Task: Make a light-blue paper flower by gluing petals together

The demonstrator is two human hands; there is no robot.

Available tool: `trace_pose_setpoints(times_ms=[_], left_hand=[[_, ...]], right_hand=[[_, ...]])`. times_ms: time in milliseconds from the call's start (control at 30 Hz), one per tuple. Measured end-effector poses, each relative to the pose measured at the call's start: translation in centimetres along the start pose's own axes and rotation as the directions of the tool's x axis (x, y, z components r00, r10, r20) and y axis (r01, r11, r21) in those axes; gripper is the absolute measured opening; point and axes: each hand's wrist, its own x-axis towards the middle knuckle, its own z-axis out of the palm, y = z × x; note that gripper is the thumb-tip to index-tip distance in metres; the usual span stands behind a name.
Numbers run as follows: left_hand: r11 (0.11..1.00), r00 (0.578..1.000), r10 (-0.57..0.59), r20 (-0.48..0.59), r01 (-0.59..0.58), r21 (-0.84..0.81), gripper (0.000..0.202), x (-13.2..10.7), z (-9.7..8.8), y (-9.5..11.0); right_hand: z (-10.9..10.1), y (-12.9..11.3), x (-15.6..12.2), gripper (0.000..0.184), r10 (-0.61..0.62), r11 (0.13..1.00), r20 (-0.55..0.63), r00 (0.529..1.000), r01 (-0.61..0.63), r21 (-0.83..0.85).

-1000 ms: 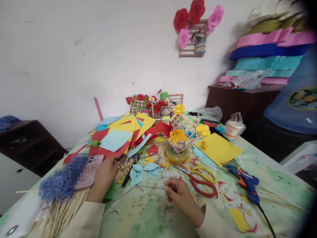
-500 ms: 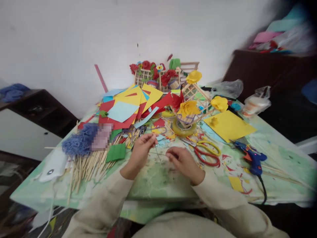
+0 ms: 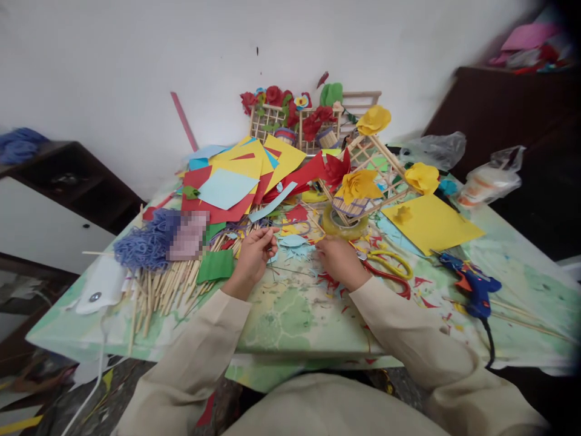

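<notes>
My left hand [image 3: 254,257] is closed in a pinch over the middle of the table, beside a green paper piece [image 3: 215,265]. Whatever lies between its fingertips is too small to make out. Opposite it, my right hand [image 3: 339,260] is lowered to the table with its fingers curled, near light blue paper scraps [image 3: 295,241] and the scissors [image 3: 390,265] with red and yellow handles. The back of that hand hides its fingertips and what they hold, if anything. A thin dark wire or stick [image 3: 290,269] shows on the tablecloth between both hands.
Bamboo sticks [image 3: 167,297] and blue yarn [image 3: 145,239] lie left. Coloured paper sheets [image 3: 229,189], a tape roll [image 3: 345,224] and a lattice with yellow paper flowers [image 3: 358,186] stand behind my hands. A blue glue gun [image 3: 472,284] with its cord lies right.
My hands have moved apart. The thin crossed wires held between them no longer show there. My right hand has shifted forward and down to the paper scraps, and the camera view has tilted slightly.
</notes>
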Motion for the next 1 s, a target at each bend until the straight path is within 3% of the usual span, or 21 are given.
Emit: trace_pose_setpoints(times_ms=[233,433,667,733,800,867,933,1000], left_hand=[[0.997,0.999,0.045,0.013,-0.046,0.063,0.027,0.1,-0.3,-0.5],[0.996,0.999,0.038,0.012,-0.038,0.075,0.03,0.0,-0.3,-0.5],[0.988,0.997,0.073,0.022,-0.075,0.136,0.033,0.0,0.1,-0.6],[0.985,0.996,0.084,0.034,-0.088,0.151,0.031,-0.3,0.7,-0.7],[0.987,0.995,0.07,0.065,-0.079,0.138,0.031,-0.8,1.4,-0.6],[0.994,0.995,0.032,0.097,-0.042,0.1,0.033,-1.4,2.1,-0.6],[0.997,0.993,-0.022,0.116,0.013,0.075,0.038,-2.0,2.8,-0.6],[0.996,0.991,-0.053,0.124,0.044,0.077,0.041,-2.4,3.3,-0.8]], right_hand=[[0.0,-1.0,2.5,0.02,0.011,0.999,0.024,1.0,-0.01,-0.05],[0.1,-0.6,2.6,0.015,0.021,0.997,-0.002,1.0,-0.021,-0.073],[-3.7,-0.9,0.8,0.024,0.035,0.995,-0.254,0.967,-0.058,-0.085],[-4.0,-1.2,0.4,0.021,0.053,0.996,-0.343,0.938,-0.023,0.09],[-3.6,-1.5,0.3,0.015,0.152,0.883,-0.363,0.919,0.038,0.468],[-2.7,-1.9,0.1,0.017,0.254,0.579,-0.265,0.93,0.074,0.812],[-1.8,-2.3,-0.2,0.024,0.285,0.319,-0.147,0.947,0.051,0.946],[-1.3,-2.8,-0.7,0.026,0.283,0.201,-0.079,0.956,0.021,0.979]])
